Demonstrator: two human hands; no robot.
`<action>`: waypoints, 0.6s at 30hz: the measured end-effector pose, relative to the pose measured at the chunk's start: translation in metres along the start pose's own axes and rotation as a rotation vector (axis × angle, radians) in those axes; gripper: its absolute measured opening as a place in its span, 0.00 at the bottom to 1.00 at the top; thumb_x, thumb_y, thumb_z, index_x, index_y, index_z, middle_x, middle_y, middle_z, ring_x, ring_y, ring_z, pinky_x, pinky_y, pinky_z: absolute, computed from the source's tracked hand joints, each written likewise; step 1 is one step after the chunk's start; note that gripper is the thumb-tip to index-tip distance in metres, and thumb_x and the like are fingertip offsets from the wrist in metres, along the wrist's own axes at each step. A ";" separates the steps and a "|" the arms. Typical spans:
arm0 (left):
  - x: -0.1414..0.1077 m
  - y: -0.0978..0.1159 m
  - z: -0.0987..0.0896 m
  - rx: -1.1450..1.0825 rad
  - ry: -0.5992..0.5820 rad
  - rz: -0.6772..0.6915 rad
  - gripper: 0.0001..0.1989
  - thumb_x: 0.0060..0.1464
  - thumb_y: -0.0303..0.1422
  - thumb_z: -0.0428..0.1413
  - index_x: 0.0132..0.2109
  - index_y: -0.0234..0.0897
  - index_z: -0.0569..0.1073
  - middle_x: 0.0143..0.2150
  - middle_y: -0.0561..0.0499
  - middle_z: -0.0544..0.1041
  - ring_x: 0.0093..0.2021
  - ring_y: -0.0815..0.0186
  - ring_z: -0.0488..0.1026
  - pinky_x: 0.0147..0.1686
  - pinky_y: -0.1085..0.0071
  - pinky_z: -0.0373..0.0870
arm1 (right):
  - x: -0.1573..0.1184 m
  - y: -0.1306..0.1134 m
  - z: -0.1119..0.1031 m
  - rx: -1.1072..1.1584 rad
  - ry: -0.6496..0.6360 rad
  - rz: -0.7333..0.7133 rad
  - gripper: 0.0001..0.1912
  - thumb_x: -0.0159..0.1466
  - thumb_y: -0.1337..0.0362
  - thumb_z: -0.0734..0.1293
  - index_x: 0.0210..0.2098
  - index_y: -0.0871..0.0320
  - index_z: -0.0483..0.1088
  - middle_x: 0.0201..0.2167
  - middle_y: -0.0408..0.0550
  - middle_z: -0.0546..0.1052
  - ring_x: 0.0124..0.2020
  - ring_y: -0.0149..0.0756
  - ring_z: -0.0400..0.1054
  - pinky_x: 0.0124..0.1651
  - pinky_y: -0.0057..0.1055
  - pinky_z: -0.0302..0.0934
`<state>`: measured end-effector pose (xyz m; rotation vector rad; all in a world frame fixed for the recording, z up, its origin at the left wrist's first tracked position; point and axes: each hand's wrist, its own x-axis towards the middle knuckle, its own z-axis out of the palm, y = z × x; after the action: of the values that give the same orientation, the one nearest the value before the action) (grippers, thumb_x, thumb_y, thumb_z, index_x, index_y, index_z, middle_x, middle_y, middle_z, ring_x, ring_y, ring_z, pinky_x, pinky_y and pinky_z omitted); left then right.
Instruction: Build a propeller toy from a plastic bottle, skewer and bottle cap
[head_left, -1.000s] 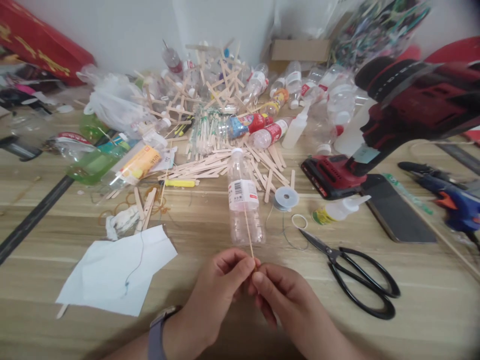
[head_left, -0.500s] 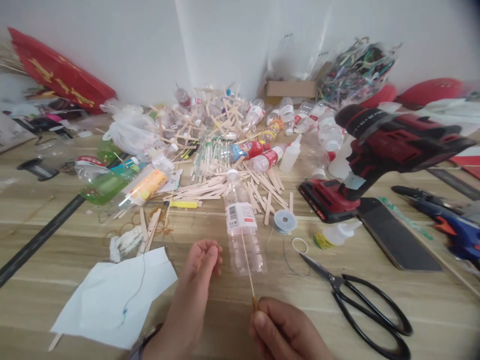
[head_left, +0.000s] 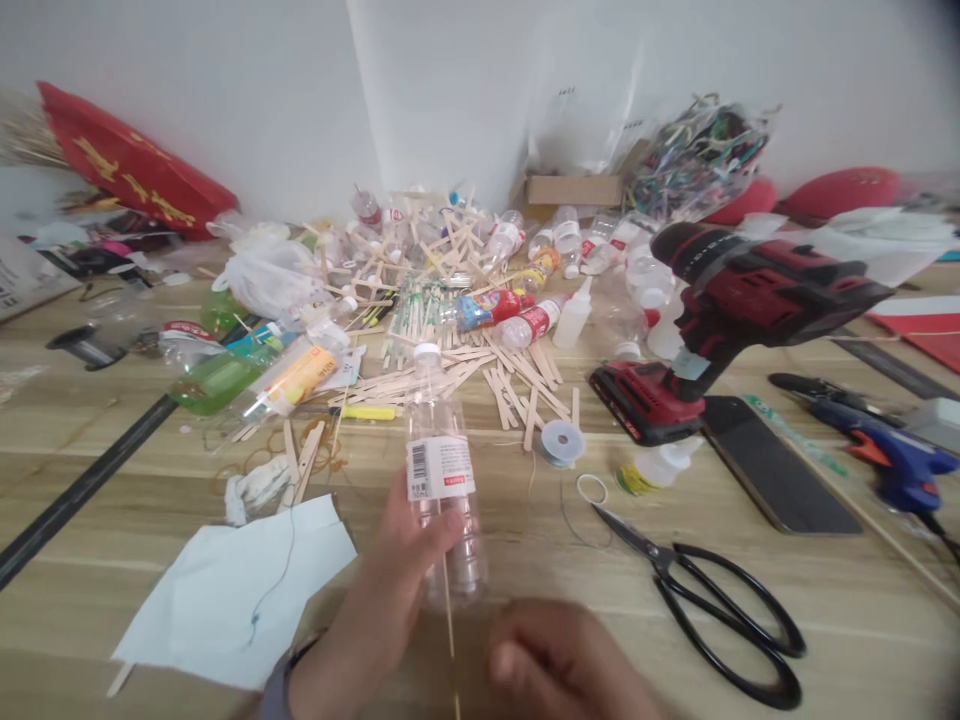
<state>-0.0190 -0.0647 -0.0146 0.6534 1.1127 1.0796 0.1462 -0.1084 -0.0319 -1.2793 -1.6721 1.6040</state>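
Note:
My left hand (head_left: 409,570) grips a clear plastic bottle (head_left: 448,520) by its lower part, thumb across the front. The bottle has a white cap and a white label with a barcode; its capped end points away from me. A thin wooden stick (head_left: 450,630) runs along the bottle under my left thumb and extends toward me past its base. To the right of the stick is my right hand (head_left: 562,660), blurred, with its fingers curled and apart from the stick. Whether anything is inside those fingers is hidden.
Black scissors (head_left: 667,570) lie to the right, near a spool (head_left: 562,443), a small glue bottle (head_left: 660,465) and a phone (head_left: 780,465). A red drill (head_left: 750,310) stands behind them. White paper (head_left: 240,590) is at left. Craft sticks (head_left: 517,375) and bottles cover the back.
My left hand has taken hold of the bottle, which has shifted left and toward me. My right hand has let go of the stick's near end, which now sits farther left.

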 end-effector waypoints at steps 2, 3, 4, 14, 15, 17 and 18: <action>-0.002 0.003 0.001 0.049 0.014 -0.004 0.36 0.39 0.43 0.68 0.55 0.40 0.65 0.41 0.48 0.77 0.40 0.58 0.75 0.41 0.62 0.69 | 0.006 -0.005 -0.013 -0.023 0.210 -0.018 0.29 0.64 0.40 0.55 0.25 0.58 0.66 0.19 0.40 0.62 0.19 0.27 0.55 0.22 0.25 0.51; -0.003 0.005 0.001 0.067 0.006 0.000 0.39 0.37 0.43 0.69 0.55 0.40 0.64 0.42 0.47 0.77 0.41 0.56 0.75 0.42 0.62 0.69 | 0.009 -0.008 -0.019 -0.019 0.297 -0.024 0.26 0.65 0.42 0.56 0.32 0.58 0.70 0.18 0.39 0.62 0.19 0.28 0.56 0.22 0.26 0.52; -0.005 0.006 0.001 0.084 -0.010 0.006 0.41 0.35 0.43 0.69 0.56 0.39 0.63 0.44 0.46 0.77 0.43 0.55 0.74 0.43 0.62 0.69 | 0.013 -0.011 -0.025 -0.025 0.378 -0.046 0.24 0.65 0.45 0.57 0.41 0.59 0.70 0.18 0.38 0.61 0.19 0.30 0.58 0.22 0.26 0.54; -0.029 0.014 -0.018 0.290 -0.298 -0.065 0.39 0.43 0.43 0.65 0.59 0.41 0.58 0.37 0.53 0.73 0.35 0.65 0.69 0.35 0.69 0.64 | 0.033 -0.010 -0.026 0.091 0.184 -0.190 0.25 0.63 0.58 0.62 0.58 0.60 0.61 0.33 0.48 0.74 0.32 0.35 0.69 0.36 0.33 0.65; -0.030 0.015 -0.020 0.318 -0.275 -0.072 0.39 0.44 0.43 0.65 0.60 0.41 0.57 0.36 0.53 0.72 0.34 0.65 0.69 0.34 0.69 0.64 | 0.031 -0.009 -0.026 0.073 0.172 -0.174 0.21 0.64 0.57 0.61 0.54 0.60 0.65 0.29 0.45 0.73 0.29 0.34 0.68 0.33 0.31 0.64; -0.031 0.019 -0.024 0.375 -0.202 -0.086 0.41 0.44 0.43 0.64 0.61 0.41 0.55 0.36 0.52 0.73 0.36 0.63 0.70 0.35 0.68 0.65 | 0.027 -0.009 -0.029 -0.021 0.197 -0.146 0.17 0.66 0.55 0.59 0.42 0.60 0.71 0.21 0.41 0.68 0.23 0.31 0.63 0.28 0.28 0.60; -0.031 0.022 -0.026 0.400 -0.161 -0.082 0.41 0.44 0.43 0.64 0.62 0.40 0.54 0.38 0.51 0.74 0.38 0.61 0.71 0.37 0.67 0.66 | 0.024 -0.009 -0.031 -0.071 0.219 -0.147 0.17 0.66 0.55 0.58 0.37 0.60 0.72 0.19 0.39 0.65 0.21 0.30 0.61 0.26 0.27 0.58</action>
<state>-0.0527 -0.0878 0.0072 0.9826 1.2142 0.7238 0.1597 -0.0712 -0.0236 -1.2833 -1.6570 1.2807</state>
